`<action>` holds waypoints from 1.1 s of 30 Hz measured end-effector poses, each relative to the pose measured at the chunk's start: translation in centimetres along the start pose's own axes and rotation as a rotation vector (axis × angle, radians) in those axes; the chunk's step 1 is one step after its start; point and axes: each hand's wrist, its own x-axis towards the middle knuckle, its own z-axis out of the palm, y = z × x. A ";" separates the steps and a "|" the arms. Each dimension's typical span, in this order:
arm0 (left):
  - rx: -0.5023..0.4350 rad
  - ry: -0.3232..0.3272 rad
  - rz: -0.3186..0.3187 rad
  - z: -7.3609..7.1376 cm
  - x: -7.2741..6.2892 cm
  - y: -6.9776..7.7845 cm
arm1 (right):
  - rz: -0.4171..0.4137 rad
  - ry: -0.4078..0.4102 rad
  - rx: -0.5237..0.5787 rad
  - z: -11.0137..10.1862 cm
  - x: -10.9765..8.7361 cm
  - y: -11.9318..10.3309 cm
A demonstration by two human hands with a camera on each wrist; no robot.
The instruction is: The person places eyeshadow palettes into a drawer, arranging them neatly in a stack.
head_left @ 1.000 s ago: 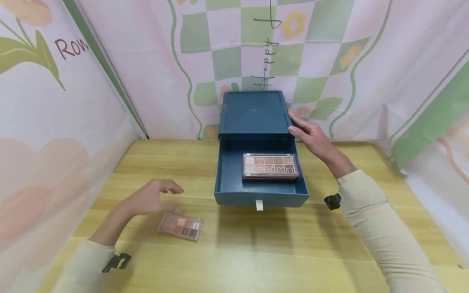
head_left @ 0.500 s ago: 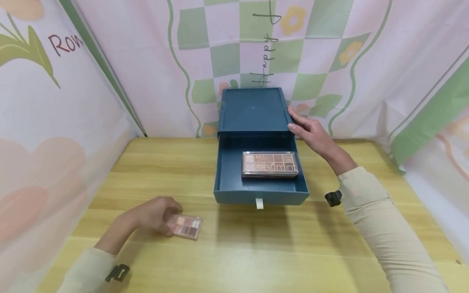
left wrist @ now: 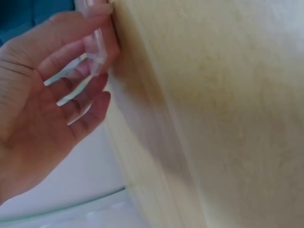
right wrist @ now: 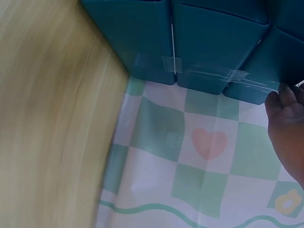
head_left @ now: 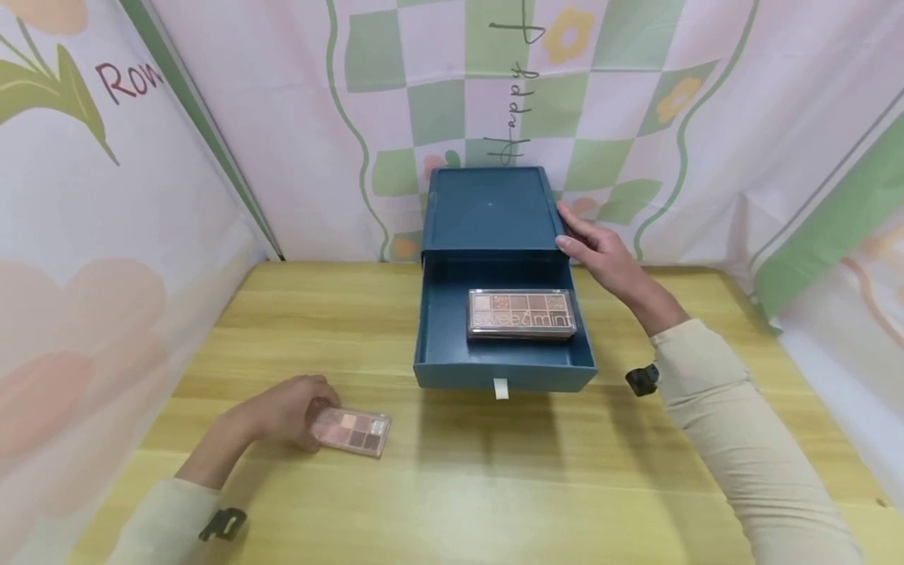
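Observation:
In the head view my left hand [head_left: 286,412] pinches the left end of an eyeshadow palette [head_left: 356,431], low over the wooden table. The left wrist view shows the thumb and fingers around the clear-edged palette [left wrist: 102,50]. My right hand [head_left: 610,263] rests against the right side of a dark blue drawer box [head_left: 490,208], fingers extended along it. Its open drawer [head_left: 438,345] sticks out toward me. Inside, toward the right, lies another palette [head_left: 521,314] with a clear lid and printed letters.
In the right wrist view, several blue drawer units [right wrist: 213,47] are stacked and joined by clear tape. A white pull tab [head_left: 501,388] hangs from the drawer front. Printed cloth [head_left: 614,63] stands behind and at both sides of the wooden table [head_left: 480,502].
My left hand has come down from above the small palette and taken hold of its left end. The right hand stays on the drawer box's side.

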 end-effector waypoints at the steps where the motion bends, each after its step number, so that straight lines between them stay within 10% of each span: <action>1: -0.010 0.008 0.013 -0.2 -0.1 -0.1 | 0.007 -0.004 -0.001 0.0 0.1 -0.1; 23: -0.221 0.251 0.228 -8.2 -3.5 2.8 | 0.005 -0.022 -0.004 -0.1 -0.1 -0.2; 33: -0.197 0.372 0.422 -10.2 -1.7 4.7 | 0.043 0.001 -0.022 -0.1 0.0 -0.2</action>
